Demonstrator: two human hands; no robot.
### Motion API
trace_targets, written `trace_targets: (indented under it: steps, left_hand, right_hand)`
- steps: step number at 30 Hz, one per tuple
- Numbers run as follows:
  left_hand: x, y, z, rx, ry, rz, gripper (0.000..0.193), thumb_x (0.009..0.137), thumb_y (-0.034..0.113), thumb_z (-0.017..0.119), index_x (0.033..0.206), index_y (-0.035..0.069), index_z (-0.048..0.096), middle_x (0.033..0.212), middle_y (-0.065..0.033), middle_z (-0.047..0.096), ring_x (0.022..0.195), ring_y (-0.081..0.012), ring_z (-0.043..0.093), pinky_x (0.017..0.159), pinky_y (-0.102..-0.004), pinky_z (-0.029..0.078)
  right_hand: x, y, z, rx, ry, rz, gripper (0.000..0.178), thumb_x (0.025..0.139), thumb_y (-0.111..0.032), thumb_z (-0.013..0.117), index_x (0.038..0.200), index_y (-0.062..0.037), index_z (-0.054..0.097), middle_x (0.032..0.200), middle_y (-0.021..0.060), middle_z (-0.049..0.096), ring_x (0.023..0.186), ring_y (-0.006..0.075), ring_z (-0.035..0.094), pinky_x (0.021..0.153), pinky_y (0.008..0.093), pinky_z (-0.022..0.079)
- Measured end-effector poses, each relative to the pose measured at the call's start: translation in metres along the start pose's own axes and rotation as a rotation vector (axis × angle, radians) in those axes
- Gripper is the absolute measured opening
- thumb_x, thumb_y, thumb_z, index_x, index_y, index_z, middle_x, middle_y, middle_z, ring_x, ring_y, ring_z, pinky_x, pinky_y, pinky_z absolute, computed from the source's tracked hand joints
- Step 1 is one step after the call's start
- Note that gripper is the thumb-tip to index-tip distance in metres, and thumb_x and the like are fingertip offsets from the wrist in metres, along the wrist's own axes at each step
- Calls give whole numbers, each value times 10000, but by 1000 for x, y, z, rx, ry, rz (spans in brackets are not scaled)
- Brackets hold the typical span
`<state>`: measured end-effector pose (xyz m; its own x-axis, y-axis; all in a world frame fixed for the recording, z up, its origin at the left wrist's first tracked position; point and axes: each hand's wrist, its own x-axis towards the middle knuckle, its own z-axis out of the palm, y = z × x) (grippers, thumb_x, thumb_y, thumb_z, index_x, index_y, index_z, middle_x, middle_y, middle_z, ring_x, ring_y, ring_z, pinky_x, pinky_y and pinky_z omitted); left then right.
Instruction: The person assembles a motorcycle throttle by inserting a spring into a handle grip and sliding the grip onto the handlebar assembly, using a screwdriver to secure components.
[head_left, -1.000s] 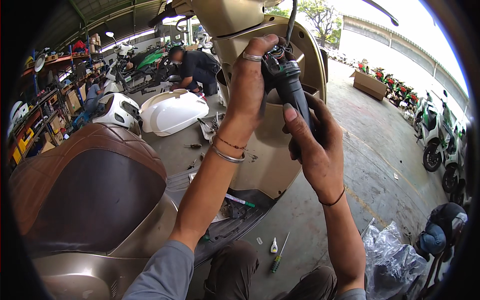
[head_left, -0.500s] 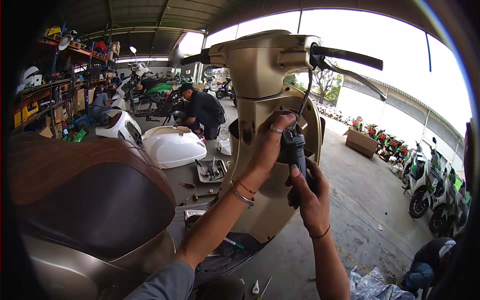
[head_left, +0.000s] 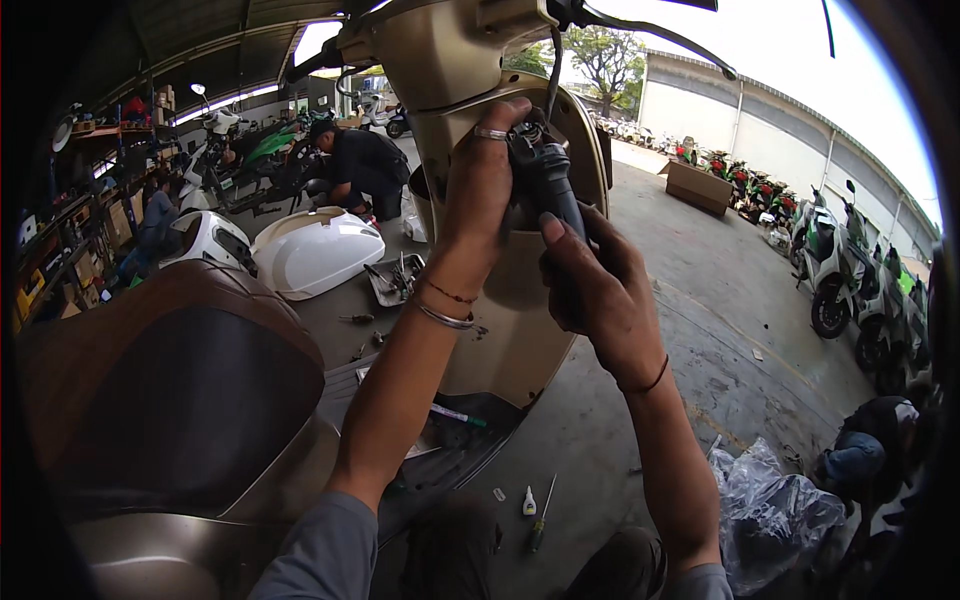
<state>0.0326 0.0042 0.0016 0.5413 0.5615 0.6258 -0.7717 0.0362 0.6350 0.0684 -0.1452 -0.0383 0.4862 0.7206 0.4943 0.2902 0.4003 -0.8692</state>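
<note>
In front of the gold scooter's front panel (head_left: pixel 490 350), both my hands hold a dark rubber throttle grip (head_left: pixel 562 198), tilted with its collared end up. My left hand (head_left: pixel 482 185) is closed on the upper end, where a small black housing shows; the fingertips behind it are hidden. My right hand (head_left: pixel 610 285) wraps round the lower part of the grip, thumb lying along its side. From the handlebar area above, a black cable (head_left: pixel 556 75) runs down to the upper end. A brake lever (head_left: pixel 660 38) sticks out at the upper right.
A brown scooter seat (head_left: pixel 180 390) fills the left. White body panels (head_left: pixel 320 255) and a metal tool tray (head_left: pixel 378 290) lie beyond it. A screwdriver (head_left: pixel 541 525) and small white bottle (head_left: pixel 529 502) are on the floor below. Clear plastic sheeting (head_left: pixel 775 510) lies lower right; co-workers crouch nearby.
The whole view has tilted downward and shifted right, so the scooter sits higher and further left. Both hands keep their hold on the grip.
</note>
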Motion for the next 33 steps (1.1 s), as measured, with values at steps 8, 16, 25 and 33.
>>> trace_targets:
  steps: [8, 16, 25, 33]
  left_hand:
    - [-3, 3, 1, 3, -32, 54, 331, 911, 369, 592, 1006, 53, 629, 838, -52, 659, 704, -152, 662, 682, -282, 540]
    - [-6, 12, 2, -9, -180, 17, 495, 976, 540, 506, 1157, 85, 582, 915, -56, 667, 845, -169, 665, 800, -336, 545]
    - [-15, 13, -1, -123, -280, -21, 491, 983, 510, 509, 1186, 69, 579, 942, -84, 674, 881, -208, 675, 809, -346, 557]
    - [-10, -33, -14, -215, -288, -115, 483, 994, 499, 471, 1120, 52, 601, 865, -88, 662, 770, -191, 651, 709, -323, 548]
  right_hand:
    - [-2, 1, -3, -61, 19, -51, 441, 931, -353, 657, 1147, 24, 584, 671, 12, 534, 476, 75, 490, 431, 247, 355]
    - [8, 8, -18, 401, -194, 76, 361, 975, -402, 570, 1019, -45, 533, 677, 49, 552, 415, 91, 462, 346, 219, 290]
    - [2, 6, -4, 324, -158, 68, 361, 971, -396, 594, 999, -43, 523, 677, 48, 544, 422, 93, 464, 380, 227, 310]
    - [14, 50, -3, -97, 103, -200, 392, 950, -371, 603, 1030, 13, 613, 664, 44, 575, 445, 119, 507, 422, 287, 391]
